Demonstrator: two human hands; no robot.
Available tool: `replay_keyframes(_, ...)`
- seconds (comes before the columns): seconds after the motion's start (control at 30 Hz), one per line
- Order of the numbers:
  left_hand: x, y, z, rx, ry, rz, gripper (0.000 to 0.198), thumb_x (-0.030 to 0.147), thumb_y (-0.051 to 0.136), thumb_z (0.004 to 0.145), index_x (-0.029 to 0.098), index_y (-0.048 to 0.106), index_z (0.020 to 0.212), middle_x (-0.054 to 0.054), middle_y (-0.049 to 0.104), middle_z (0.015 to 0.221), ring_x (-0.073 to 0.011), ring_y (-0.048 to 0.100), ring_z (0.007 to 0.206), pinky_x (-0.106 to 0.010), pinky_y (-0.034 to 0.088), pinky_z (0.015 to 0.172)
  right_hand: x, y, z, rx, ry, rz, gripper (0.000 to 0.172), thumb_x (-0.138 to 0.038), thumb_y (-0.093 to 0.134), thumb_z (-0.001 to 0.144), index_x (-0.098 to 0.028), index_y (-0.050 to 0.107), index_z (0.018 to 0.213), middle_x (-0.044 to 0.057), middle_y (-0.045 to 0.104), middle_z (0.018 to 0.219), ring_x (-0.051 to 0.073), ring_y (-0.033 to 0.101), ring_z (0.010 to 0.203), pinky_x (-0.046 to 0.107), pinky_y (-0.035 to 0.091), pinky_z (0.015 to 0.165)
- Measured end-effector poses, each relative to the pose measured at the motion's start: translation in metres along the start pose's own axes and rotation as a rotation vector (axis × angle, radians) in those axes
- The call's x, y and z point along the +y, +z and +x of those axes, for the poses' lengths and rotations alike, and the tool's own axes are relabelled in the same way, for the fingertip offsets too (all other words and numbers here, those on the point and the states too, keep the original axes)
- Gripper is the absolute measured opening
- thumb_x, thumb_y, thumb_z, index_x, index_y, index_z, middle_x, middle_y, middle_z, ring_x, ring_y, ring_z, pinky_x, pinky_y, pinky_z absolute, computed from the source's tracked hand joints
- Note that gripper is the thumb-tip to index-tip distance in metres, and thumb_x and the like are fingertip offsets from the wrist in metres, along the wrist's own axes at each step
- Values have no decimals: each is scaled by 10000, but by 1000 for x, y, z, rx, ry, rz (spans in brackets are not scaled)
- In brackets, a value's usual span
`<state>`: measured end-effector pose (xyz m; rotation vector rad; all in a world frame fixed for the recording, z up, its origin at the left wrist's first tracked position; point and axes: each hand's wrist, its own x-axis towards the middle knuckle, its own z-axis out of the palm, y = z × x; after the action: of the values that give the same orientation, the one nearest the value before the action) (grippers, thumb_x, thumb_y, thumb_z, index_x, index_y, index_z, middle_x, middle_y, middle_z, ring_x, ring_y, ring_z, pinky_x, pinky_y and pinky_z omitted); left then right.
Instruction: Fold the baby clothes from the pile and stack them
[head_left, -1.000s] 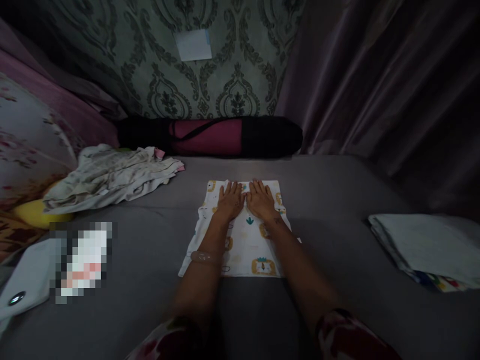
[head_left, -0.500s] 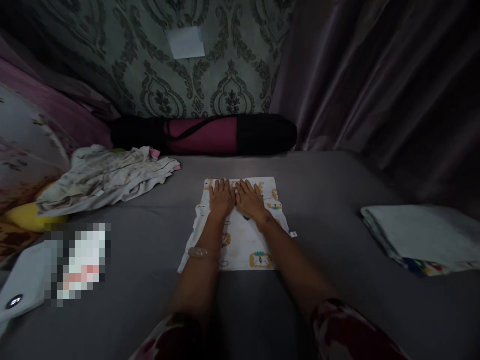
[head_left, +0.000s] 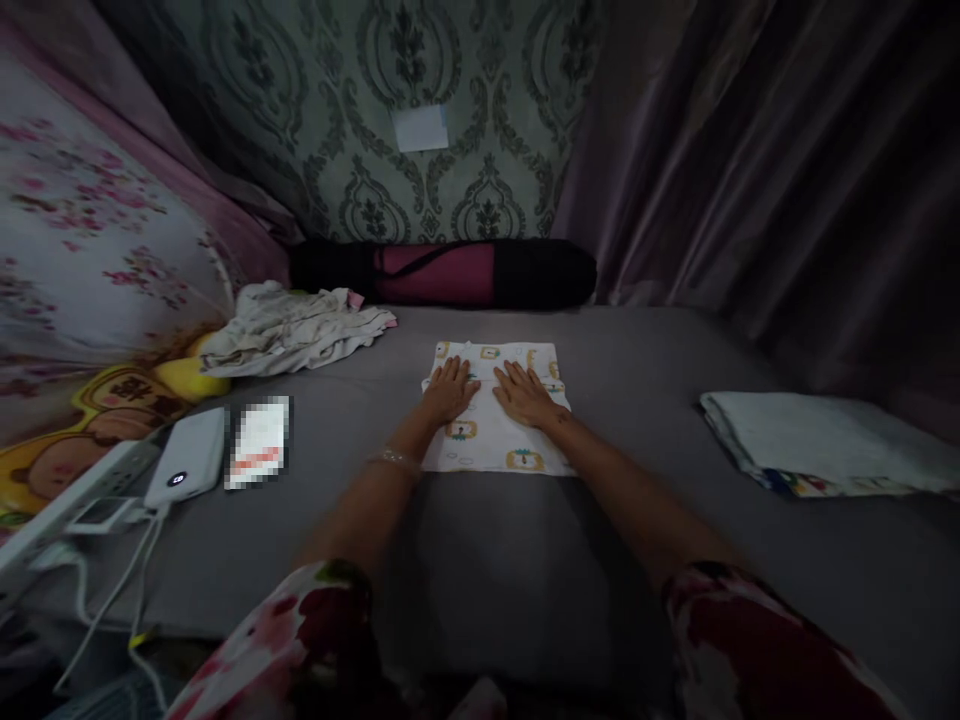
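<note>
A white cloth (head_left: 491,448) printed with yellow lion faces lies on the grey bed sheet in front of me, its far part folded over on itself. My left hand (head_left: 450,390) rests palm down on its left side, fingers stretched out and pointing away from me. Opposite it, my right hand (head_left: 527,395) lies flat on the right half, fingers spread. A strip of cloth shows between the two hands. Neither hand grips anything.
A folded pale cloth (head_left: 817,440) lies at right, a crumpled heap of clothes (head_left: 300,325) at far left. Nearer left are a white power bank (head_left: 191,450) with cables, a power strip (head_left: 97,495) and a yellow plush (head_left: 112,400). A black-and-pink long bag (head_left: 450,275) lies along the wall.
My hands have moved apart from near touching on the cloth's far part. The cloth's near edge now lies farther from me. The view has shifted left, showing more of the power strip and cables.
</note>
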<state>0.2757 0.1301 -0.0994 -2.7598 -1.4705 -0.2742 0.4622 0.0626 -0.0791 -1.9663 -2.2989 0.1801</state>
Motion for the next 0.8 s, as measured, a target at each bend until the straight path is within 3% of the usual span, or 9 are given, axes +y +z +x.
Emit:
replay_keyframes(0.1, -16, -8, -39, -2, 74, 7, 631, 467, 235, 989, 84, 294, 1487, -190, 264, 1557, -281, 209, 1455, -449, 241, 1159, 0, 1, -41, 10, -74, -2, 579, -429, 225, 1005, -156, 284, 1513, 133, 178, 1593, 253, 121, 1471, 469, 112, 1178)
replay_keyframes(0.27, -39, -26, -96, -115, 122, -27, 624, 445, 230, 983, 69, 314, 1474, -201, 279, 1548, -275, 245, 1444, -470, 251, 1151, 1, -1, -110, 2, -173, 53, 569, -424, 257, 1006, -147, 314, 1500, 138, 219, 1581, 246, 143, 1468, 478, 124, 1182)
replay_keyframes(0.47, -46, -54, -149, -78, 255, -154, 546, 493, 337, 954, 146, 571, 1304, -153, 440, 1466, -266, 399, 1360, -415, 317, 1133, 21, -8, -171, -4, -178, 196, 496, -410, 343, 994, -204, 443, 1434, 94, 359, 1532, 207, 283, 1427, 431, 232, 1172)
replay_keyframes(0.63, -47, -64, -165, -119, 250, -278, 481, 538, 385, 927, 231, 661, 1173, -79, 611, 1284, -226, 569, 1184, -375, 420, 1064, 41, -14, -188, 103, -198, 205, 361, -299, 413, 969, -170, 624, 1233, 131, 567, 1310, 212, 512, 1234, 393, 397, 1074)
replay_keyframes(0.8, -50, -65, -160, -158, 261, -266, 433, 448, 384, 918, 217, 697, 1107, -89, 650, 1239, -230, 608, 1133, -393, 448, 1038, 36, -25, -188, 60, -223, 93, 334, -141, 381, 952, -174, 658, 1135, 121, 609, 1202, 207, 569, 1099, 369, 450, 979)
